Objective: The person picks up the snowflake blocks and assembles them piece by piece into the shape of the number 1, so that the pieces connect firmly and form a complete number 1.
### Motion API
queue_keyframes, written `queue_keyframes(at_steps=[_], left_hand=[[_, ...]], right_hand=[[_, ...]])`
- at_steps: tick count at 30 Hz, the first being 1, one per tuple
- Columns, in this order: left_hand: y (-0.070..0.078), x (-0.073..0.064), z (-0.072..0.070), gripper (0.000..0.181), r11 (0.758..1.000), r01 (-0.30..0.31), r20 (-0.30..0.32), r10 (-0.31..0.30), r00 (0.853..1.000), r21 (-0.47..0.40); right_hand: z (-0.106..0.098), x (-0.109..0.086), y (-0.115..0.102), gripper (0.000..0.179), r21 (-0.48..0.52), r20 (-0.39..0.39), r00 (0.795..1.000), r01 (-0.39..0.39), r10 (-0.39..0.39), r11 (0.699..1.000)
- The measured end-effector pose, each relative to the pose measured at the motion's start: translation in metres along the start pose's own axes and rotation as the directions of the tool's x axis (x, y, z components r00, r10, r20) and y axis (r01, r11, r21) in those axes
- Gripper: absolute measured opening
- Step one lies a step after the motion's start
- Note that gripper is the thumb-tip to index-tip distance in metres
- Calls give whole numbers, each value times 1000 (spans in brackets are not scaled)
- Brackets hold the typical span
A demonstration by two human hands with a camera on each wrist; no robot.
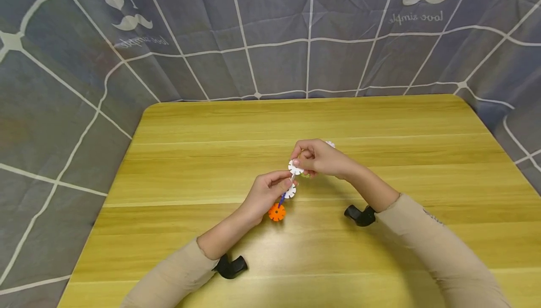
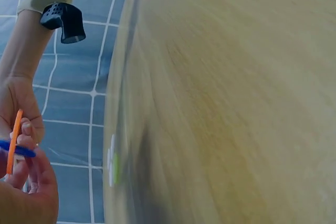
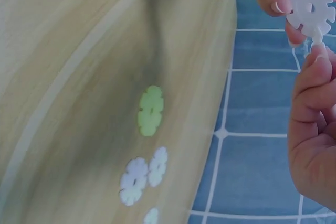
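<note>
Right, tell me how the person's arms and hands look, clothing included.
The left hand and right hand are ungloved. The left sleeve and right sleeve are beige and stop short of the wrists; the right one bears a small dark marking. A black, bent fitting shows at each cuff.

I am wearing a tan left sleeve (image 1: 173, 270) and a matching right sleeve (image 1: 439, 251), the latter bearing a small dark print (image 1: 433, 216) on the side facing the table's (image 1: 422, 157) right edge. A black, bent left fitting (image 1: 230, 267) and right fitting (image 1: 360, 215) are jutting from the cuffs.
</note>
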State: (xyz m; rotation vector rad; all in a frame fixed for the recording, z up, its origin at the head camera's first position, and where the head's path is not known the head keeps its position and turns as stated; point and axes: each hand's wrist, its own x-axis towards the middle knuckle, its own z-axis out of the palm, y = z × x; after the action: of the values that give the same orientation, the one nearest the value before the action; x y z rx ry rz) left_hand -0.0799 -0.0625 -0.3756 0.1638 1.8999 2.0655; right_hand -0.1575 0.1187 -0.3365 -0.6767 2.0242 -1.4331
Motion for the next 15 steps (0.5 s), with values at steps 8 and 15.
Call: queue_keyframes(at_steps=[8, 15], left_hand=[[2, -4, 4, 34, 998, -20, -63, 16, 998, -67], [1, -5, 5, 33, 995, -21, -121, 10, 993, -93]], right_hand=[[12, -1, -5, 3, 73, -51, 998, 24, -20, 997], [17, -1, -2, 6, 125, -118, 993, 5, 9, 992]])
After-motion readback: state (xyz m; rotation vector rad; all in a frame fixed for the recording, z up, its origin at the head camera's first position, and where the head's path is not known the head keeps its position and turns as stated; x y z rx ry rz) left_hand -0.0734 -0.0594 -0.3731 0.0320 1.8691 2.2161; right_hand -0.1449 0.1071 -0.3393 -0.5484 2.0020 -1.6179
